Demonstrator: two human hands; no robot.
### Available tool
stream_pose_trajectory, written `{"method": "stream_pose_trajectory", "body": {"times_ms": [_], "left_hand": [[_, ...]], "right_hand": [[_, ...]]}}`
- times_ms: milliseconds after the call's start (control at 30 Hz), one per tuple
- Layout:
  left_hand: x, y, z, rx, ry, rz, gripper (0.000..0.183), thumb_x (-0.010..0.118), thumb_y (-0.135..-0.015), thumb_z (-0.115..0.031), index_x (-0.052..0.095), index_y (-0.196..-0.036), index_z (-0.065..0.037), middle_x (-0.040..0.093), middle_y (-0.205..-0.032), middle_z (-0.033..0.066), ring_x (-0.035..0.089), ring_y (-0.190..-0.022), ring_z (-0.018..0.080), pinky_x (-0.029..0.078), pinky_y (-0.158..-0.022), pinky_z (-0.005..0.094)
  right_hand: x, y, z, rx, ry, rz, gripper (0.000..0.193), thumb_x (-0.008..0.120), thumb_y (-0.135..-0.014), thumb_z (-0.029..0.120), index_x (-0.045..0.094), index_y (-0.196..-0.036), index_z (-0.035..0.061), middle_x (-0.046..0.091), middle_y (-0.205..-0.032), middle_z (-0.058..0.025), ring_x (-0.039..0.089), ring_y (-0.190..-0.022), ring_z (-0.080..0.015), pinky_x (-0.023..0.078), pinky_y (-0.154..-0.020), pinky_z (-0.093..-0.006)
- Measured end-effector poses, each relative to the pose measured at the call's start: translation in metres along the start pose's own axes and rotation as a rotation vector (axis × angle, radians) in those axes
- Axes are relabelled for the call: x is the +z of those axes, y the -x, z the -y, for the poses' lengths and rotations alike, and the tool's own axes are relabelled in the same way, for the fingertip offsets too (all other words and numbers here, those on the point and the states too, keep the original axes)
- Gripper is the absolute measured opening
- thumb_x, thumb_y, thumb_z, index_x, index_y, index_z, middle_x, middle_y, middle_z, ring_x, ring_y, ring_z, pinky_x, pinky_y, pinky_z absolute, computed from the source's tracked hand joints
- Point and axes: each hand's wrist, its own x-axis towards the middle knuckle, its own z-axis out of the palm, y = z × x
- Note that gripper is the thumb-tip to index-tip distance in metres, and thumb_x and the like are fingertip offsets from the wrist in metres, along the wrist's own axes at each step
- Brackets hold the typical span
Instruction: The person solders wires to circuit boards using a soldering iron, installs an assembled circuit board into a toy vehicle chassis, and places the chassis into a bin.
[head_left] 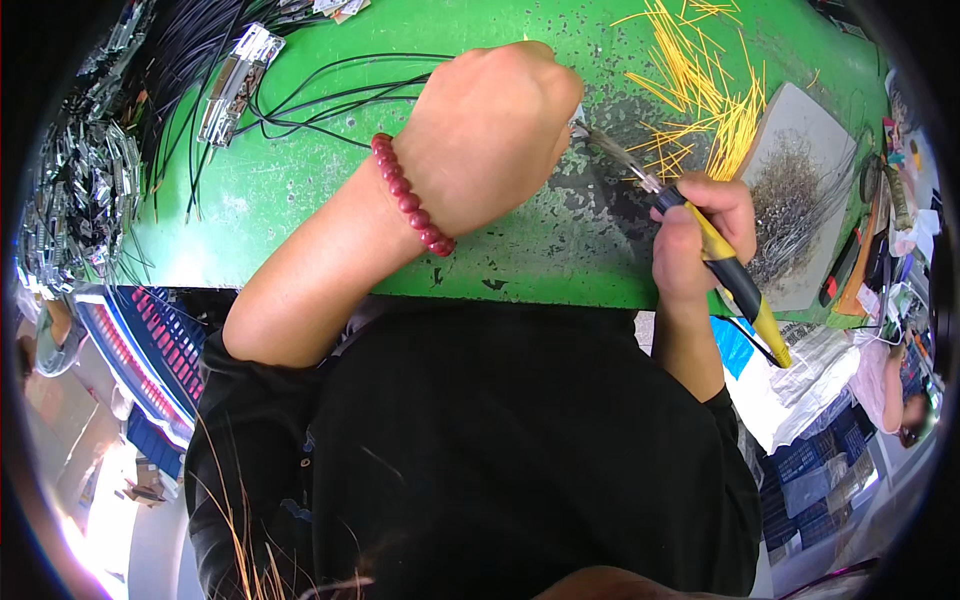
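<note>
A: Status of the work in hand?

B: Judged mid-step, not complete. The right hand (700, 235) has the soldering iron (735, 270), right of centre in the frame, with its shaft aimed up and left so that the tip ends just beside the left hand (500, 130).

A: State of the fingers?

B: Right: clamped round the handle of the iron. Left: curled in, back of the hand toward the camera. It hides whatever may be gripped, so I cannot tell whether these fingers are closed on a piece or only on themselves.

A: Evidence of progress?

B: Several black cables (185, 60) fill the upper left of the frame; a few strands run across to the left hand and pass out of sight behind it. I take those to be in use. Whether any join there is made is not shown.

A: Remaining stock?

B: Plenty, by appearance. Loose yellow wires (738, 140) lie scattered at upper right, unheld, partly against the grey board (810, 115), which bears a dark, wiry heap (790, 200). Metal parts (85, 190) are piled along the left rim, and a separate small group of silver pieces (235, 85) lies nearer, among the cables on the green desk (560, 270). Neither hand touches these. My estimate: much material left, one piece in progress.
</note>
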Motion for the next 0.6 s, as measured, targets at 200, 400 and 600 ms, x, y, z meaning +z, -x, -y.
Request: {"method": "stream_pose_trajectory", "body": {"times_ms": [200, 400, 600], "left_hand": [[-0.0006, -0.0002, -0.0001, 0.009, -0.011, 0.003, 0.01, 0.061, -0.073, -0.006, 0.057, -0.068, 0.001, 0.056, -0.071, 0.0168, 0.058, -0.068, 0.0363, 0.048, -0.061, 0.044], [0.0001, -0.0009, -0.0023, -0.016, -0.009, -0.002, 0.011, 0.061, -0.073, -0.004, 0.054, -0.066, 0.001, 0.055, -0.07, 0.015, 0.055, -0.068, 0.0347, 0.046, -0.061, 0.0424], [-0.0002, 0.0007, -0.0014, 0.001, 0.027, -0.022, 0.01, 0.062, -0.073, -0.003, 0.055, -0.067, 0.001, 0.055, -0.069, 0.0138, 0.056, -0.067, 0.0326, 0.046, -0.061, 0.0411]], "right_hand": [[-0.0025, 0.0026, -0.0014, -0.076, -0.044, -0.073, 0.03, 0.073, -0.079, 0.018, 0.054, -0.095, -0.0001, 0.057, -0.088, -0.0088, 0.05, -0.074, -0.0107, 0.041, -0.067, -0.0236], [-0.0019, 0.0041, 0.0001, -0.052, -0.059, -0.084, 0.031, 0.072, -0.081, 0.018, 0.053, -0.097, 0.0008, 0.056, -0.086, -0.0076, 0.047, -0.071, -0.009, 0.039, -0.065, -0.023], [0.0023, 0.0013, 0.0061, -0.088, -0.043, -0.06, 0.029, 0.07, -0.082, 0.015, 0.052, -0.098, 0.0009, 0.055, -0.085, -0.0058, 0.045, -0.067, -0.0073, 0.037, -0.061, -0.0215]]}}
